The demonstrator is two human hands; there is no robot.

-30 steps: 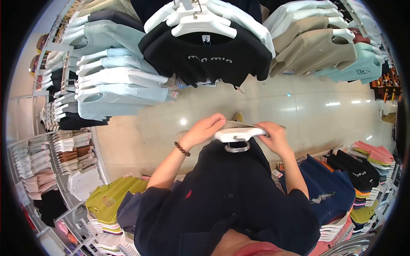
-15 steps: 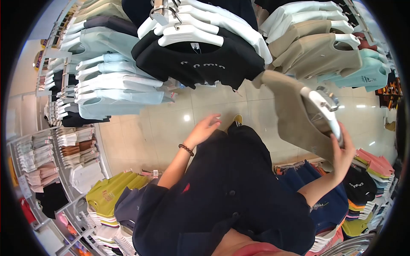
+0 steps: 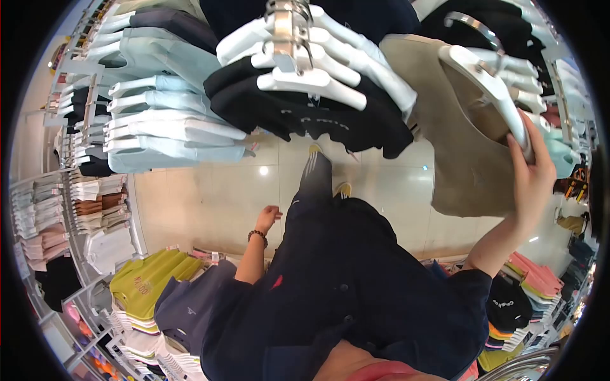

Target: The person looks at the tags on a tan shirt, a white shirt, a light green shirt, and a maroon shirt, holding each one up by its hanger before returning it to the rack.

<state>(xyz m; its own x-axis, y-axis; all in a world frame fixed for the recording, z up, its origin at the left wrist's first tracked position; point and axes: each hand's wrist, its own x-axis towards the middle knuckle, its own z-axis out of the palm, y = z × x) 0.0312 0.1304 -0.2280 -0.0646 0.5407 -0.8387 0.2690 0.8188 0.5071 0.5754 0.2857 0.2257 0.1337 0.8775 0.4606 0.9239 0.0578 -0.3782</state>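
My right hand (image 3: 535, 174) is closed on one end of a white hanger (image 3: 489, 79), fingers and thumb gripping its arm. From this hanger hangs a khaki T-shirt (image 3: 460, 168), held up on the right with its neck opening towards me. The metal hook (image 3: 475, 26) points upward, near the rack. Down by my left thigh, my left hand (image 3: 268, 219) holds nothing, its fingers loosely bent and a beaded bracelet on the wrist. Ahead of me, black T-shirts (image 3: 305, 120) on white hangers hang from a metal rail arm (image 3: 284, 51).
Pale blue and white shirts (image 3: 171, 124) hang at the left. Behind me are a rack with a yellow-green shirt (image 3: 149, 279) and, on the right, a black printed shirt (image 3: 508, 305). Shelving (image 3: 70, 222) lines the far left. Glossy tiles (image 3: 210, 203) cover the floor.
My right hand has raised the khaki T-shirt on its hanger up towards the rack. My left hand has dropped lower and back. I have stepped nearer the black shirts.
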